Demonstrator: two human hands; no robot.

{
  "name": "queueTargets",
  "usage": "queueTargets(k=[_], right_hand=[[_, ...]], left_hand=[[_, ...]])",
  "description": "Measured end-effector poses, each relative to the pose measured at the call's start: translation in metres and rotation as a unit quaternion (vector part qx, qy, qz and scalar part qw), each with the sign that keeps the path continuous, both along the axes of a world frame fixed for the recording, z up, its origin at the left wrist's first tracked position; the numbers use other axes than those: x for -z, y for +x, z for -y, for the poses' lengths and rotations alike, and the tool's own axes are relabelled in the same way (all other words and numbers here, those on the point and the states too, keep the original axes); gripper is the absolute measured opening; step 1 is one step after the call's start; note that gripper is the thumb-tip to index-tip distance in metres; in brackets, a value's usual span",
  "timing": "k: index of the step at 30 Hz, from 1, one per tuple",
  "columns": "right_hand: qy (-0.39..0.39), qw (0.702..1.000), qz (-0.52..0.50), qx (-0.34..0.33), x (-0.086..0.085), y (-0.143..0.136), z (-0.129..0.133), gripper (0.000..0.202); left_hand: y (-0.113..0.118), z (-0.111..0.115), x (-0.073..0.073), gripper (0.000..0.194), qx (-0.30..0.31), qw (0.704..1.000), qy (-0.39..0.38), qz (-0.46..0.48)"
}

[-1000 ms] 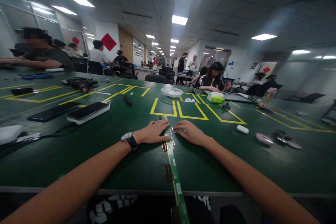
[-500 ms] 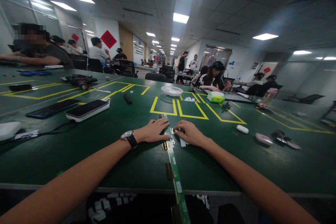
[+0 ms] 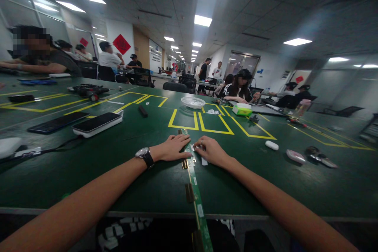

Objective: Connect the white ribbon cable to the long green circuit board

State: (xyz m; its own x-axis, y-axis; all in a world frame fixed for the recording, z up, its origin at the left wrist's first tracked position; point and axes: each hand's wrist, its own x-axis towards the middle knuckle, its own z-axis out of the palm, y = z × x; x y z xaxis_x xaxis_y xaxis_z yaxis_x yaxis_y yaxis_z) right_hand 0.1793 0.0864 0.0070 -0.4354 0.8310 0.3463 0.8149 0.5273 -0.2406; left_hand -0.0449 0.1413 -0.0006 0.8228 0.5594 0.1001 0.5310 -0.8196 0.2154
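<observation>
A long, narrow green circuit board point(image 3: 193, 181) lies on the green table, its near end reaching past the table edge toward my lap. Brown flat tabs point(image 3: 189, 193) stick out along its left side. My left hand point(image 3: 174, 147) rests flat across the board's far part, fingers stretched out. At the board's right edge, my right hand point(image 3: 213, 151) has its thumb and fingers pinched together close to a silvery connector. Whatever the fingertips hold, if anything, is too small to make out. A small white piece point(image 3: 204, 161) lies under the right palm.
Two phone-like devices point(image 3: 97, 123) lie to the left, with a cable. Further off stand a white plastic basket point(image 3: 193, 102) and a green tissue pack point(image 3: 242, 109). A white case point(image 3: 272, 145) and a pink-and-white one point(image 3: 295, 156) are on the right. Other people sit around.
The view has shifted very slightly. Both hands and the circuit board keep practically the same positions.
</observation>
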Motion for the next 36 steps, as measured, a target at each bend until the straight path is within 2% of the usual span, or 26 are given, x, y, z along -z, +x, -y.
queueTargets(k=[12,17,25,33,36], right_hand=[[0.007,0.997,-0.045,-0.069,0.0021,0.0052,-0.0029,0.016],[0.015,0.997,-0.048,-0.058,0.0003,0.0037,-0.0016,0.016],[0.029,0.998,-0.036,-0.039,0.0003,0.0049,-0.0003,0.023],[0.016,0.998,-0.047,-0.047,-0.0034,0.0058,0.0049,0.019],[0.02,0.997,-0.031,-0.072,-0.0062,0.0083,0.0051,0.021]], left_hand=[[0.0006,-0.0059,-0.0007,0.073,0.061,0.998,-0.003,-0.024],[0.0027,-0.008,-0.0025,0.072,0.067,0.997,-0.008,-0.033],[0.0012,-0.0064,0.0007,0.073,0.07,0.998,-0.001,0.003],[-0.0003,-0.007,0.0041,0.081,0.071,0.997,-0.009,0.03],[0.0001,-0.007,0.0042,0.083,0.075,0.996,-0.013,0.048]])
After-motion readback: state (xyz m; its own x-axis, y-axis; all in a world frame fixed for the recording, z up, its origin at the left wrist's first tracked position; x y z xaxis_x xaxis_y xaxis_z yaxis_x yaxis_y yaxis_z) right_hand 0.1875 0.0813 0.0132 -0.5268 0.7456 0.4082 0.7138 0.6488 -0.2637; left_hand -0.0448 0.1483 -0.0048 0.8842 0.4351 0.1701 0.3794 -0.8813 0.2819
